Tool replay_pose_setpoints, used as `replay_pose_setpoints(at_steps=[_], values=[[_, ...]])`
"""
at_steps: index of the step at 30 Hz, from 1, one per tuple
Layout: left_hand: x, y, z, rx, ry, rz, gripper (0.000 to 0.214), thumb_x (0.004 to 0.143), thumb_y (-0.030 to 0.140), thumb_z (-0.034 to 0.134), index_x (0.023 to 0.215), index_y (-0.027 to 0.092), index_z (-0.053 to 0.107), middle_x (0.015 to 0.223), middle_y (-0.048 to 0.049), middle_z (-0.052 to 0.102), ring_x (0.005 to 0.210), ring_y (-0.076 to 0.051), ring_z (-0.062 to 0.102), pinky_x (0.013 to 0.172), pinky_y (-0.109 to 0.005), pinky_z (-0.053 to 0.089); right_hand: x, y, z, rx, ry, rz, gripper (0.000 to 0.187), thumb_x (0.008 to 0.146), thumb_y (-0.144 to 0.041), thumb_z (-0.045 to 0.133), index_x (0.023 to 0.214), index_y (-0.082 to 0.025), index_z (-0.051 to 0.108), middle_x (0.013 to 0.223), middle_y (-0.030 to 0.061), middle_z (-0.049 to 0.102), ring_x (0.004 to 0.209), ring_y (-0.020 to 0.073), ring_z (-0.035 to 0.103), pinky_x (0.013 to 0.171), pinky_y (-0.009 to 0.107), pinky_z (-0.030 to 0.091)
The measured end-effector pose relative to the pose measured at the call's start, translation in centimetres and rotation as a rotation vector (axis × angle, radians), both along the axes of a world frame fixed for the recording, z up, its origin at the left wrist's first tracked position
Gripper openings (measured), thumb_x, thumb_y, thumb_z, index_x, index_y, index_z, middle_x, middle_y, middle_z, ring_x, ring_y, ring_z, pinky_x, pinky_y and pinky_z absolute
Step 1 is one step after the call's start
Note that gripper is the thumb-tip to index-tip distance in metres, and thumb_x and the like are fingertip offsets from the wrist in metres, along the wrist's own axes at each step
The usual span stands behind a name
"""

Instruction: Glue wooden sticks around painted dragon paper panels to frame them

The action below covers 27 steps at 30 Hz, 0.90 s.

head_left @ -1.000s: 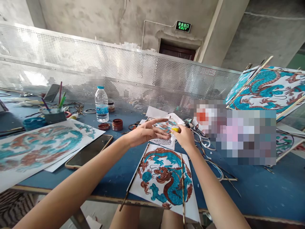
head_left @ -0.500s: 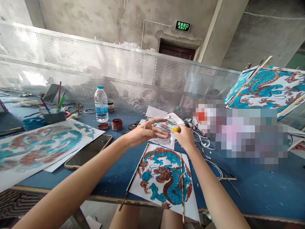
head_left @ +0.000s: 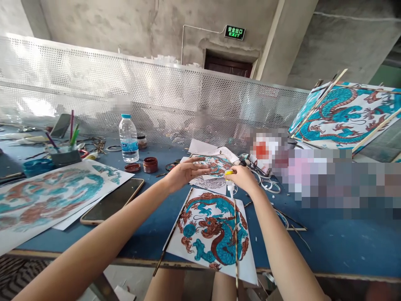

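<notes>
My right hand (head_left: 243, 179) is closed round a small white glue bottle (head_left: 230, 184) with a yellow cap, nozzle pointing down near the top of a thin bamboo stick (head_left: 235, 234). That stick lies lengthwise on a painted dragon sheet (head_left: 211, 232) in teal and brown at the table's front edge. My left hand (head_left: 184, 172) hovers just left of the bottle, fingers stretched out and empty, above smaller dragon papers (head_left: 213, 171). A second bamboo stick (head_left: 172, 234) runs along the sheet's left edge.
A phone (head_left: 112, 201) lies left of the sheet, beside a large dragon painting (head_left: 46, 196). Behind stand a water bottle (head_left: 128, 139), paint jars (head_left: 150, 164) and a brush cup (head_left: 64, 155). A finished dragon kite (head_left: 344, 115) leans at right. A perforated metal screen (head_left: 125, 96) backs the blue table (head_left: 328, 246).
Both hands have dropped slightly toward the dragon sheet, the glue bottle's nozzle now near the stick's top end. The view has shifted a little to the right.
</notes>
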State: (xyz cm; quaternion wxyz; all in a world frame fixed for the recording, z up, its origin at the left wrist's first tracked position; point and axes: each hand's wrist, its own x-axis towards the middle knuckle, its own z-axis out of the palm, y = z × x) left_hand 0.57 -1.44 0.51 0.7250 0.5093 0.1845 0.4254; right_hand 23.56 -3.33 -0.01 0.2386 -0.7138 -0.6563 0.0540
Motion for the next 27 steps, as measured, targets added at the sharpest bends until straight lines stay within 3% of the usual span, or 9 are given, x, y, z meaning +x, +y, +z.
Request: replay_pose_setpoints(at_steps=[5,9,11,13,15,18,27], values=[[0.2,1.0,-0.5,-0.164,0.072,0.282,0.044,0.063,-0.007,0.044,0.104,0.005,0.053,0.094,-0.0154,0.068,0.089,-0.021,0.067,0.086,-0.027,0.050,0.3,0.7,-0.5,0.011,0.151,0.045,0.021,0.063,-0.039,0.065,0.069,-0.019,0.063,0.067,0.0010,0.063,0.065,0.0160,0.057,0.054,0.023,0.034],[0.1,1.4,-0.5,-0.259,0.090,0.398,0.047,0.056,-0.010,0.038,0.096,0.007,0.054,0.093,-0.0131,0.068,0.082,-0.019,0.069,0.076,-0.025,0.053,1.1,2.0,-1.1,0.028,0.691,0.023,0.019,0.069,-0.036,0.060,0.073,-0.018,0.053,0.065,0.0013,0.061,0.056,0.0145,0.057,0.052,0.023,0.041],[0.0,1.5,-0.4,-0.262,0.114,0.422,0.043,0.057,-0.009,0.040,0.092,0.008,0.056,0.092,-0.0127,0.068,0.081,-0.019,0.069,0.074,-0.025,0.054,1.8,2.5,-1.2,0.044,0.830,-0.028,0.018,0.069,-0.032,0.059,0.074,-0.019,0.049,0.069,0.0020,0.062,0.056,0.0144,0.057,0.052,0.024,0.044],[-0.1,1.6,-0.4,-0.242,0.132,0.435,0.036,0.060,-0.008,0.043,0.088,0.009,0.058,0.090,-0.0126,0.069,0.083,-0.019,0.069,0.076,-0.025,0.053,2.9,2.7,-1.3,0.106,0.706,-0.130,0.019,0.066,-0.031,0.061,0.073,-0.019,0.049,0.073,0.0026,0.062,0.062,0.0158,0.058,0.054,0.024,0.043],[-0.2,1.7,-0.5,-0.210,0.135,0.451,0.028,0.064,-0.006,0.049,0.084,0.009,0.060,0.086,-0.0124,0.070,0.083,-0.019,0.068,0.078,-0.023,0.052,4.0,2.7,-1.5,0.149,0.438,-0.258,0.017,0.064,-0.030,0.061,0.071,-0.018,0.051,0.075,0.0036,0.061,0.069,0.0185,0.058,0.056,0.025,0.042],[-0.2,1.8,-0.6,-0.178,0.147,0.467,0.023,0.065,-0.005,0.055,0.083,0.010,0.061,0.083,-0.0113,0.070,0.081,-0.018,0.069,0.076,-0.021,0.052,5.2,2.6,-1.9,0.099,0.159,-0.334,0.012,0.063,-0.027,0.058,0.071,-0.018,0.056,0.078,0.0059,0.062,0.076,0.0211,0.058,0.059,0.026,0.038],[-0.1,1.7,-0.8,-0.153,0.096,0.445,0.027,0.068,-0.008,0.050,0.088,0.008,0.058,0.094,-0.0154,0.069,0.086,-0.020,0.068,0.069,-0.019,0.055,4.5,2.6,-2.3,-0.014,0.057,-0.286,0.019,0.065,-0.031,0.058,0.078,-0.017,0.063,0.087,0.0066,0.065,0.082,0.0207,0.059,0.055,0.024,0.033]])
